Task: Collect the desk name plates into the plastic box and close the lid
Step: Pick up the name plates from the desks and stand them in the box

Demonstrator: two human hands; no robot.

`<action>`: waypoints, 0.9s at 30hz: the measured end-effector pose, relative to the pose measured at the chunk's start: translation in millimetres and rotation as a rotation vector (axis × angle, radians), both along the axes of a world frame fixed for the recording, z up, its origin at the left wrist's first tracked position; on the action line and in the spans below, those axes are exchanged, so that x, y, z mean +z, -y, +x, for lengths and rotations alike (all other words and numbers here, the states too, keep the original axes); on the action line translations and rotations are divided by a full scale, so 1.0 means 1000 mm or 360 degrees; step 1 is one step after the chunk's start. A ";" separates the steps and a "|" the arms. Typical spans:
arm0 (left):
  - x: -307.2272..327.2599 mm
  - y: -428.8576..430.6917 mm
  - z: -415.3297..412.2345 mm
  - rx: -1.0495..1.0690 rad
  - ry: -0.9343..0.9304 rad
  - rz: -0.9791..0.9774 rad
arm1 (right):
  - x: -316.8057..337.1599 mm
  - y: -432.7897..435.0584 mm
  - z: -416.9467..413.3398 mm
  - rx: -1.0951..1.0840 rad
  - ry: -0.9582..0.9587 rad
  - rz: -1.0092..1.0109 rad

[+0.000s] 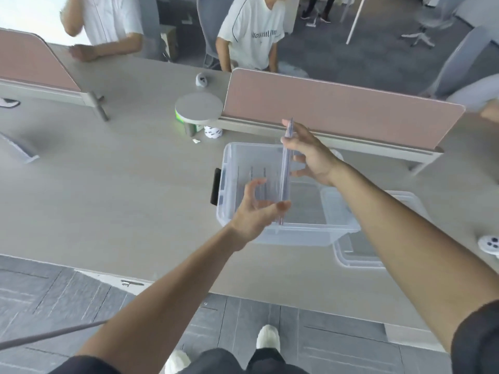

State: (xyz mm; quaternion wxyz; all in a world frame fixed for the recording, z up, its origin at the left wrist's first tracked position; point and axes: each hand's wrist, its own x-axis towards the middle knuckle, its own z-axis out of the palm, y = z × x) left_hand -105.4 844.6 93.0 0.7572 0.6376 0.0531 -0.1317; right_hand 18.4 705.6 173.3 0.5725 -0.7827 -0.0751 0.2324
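A person stands at the desk [121, 201] with both bare arms stretched out over an open clear plastic box [272, 230]. Between the two hands is a thin transparent name plate [285, 174], seen nearly edge-on, so it reads as a narrow strip. Its long axis runs away from the person, from the near rim of the box up toward the pink divider panel [343, 109], with the far end raised higher than the near end. The right hand [310, 155] is at the far upper end, fingers pinching the plate's edge from the right side, the other fingers loosely spread below. The left hand [256, 211] sits at the near lower end, thumb and fingers curled open, the fingertips touching or just beside the plate's bottom corner; I cannot tell whether it actually grips. The plate hangs over the box's middle, its lower part inside the walls. To its left, several more plates [258, 182] already stand upright in the box, side by side. A black latch [216, 187] shows on the box's left wall. The clear lid [378, 252] lies flat on the desk, just right of the box and partly under it. Two seated people in white shirts are across the desk.
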 end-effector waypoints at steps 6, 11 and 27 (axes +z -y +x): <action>0.001 0.051 0.022 -0.0165 -0.0104 0.0263 | -0.027 0.059 0.035 -0.0044 -0.0148 0.0117; -0.012 0.063 0.035 -0.0180 -0.0049 0.0382 | -0.045 0.073 0.058 -0.0085 -0.0185 0.0099; -0.092 -0.056 0.106 0.0039 0.0718 0.1894 | -0.129 0.060 0.105 -0.0250 -0.0180 -0.0179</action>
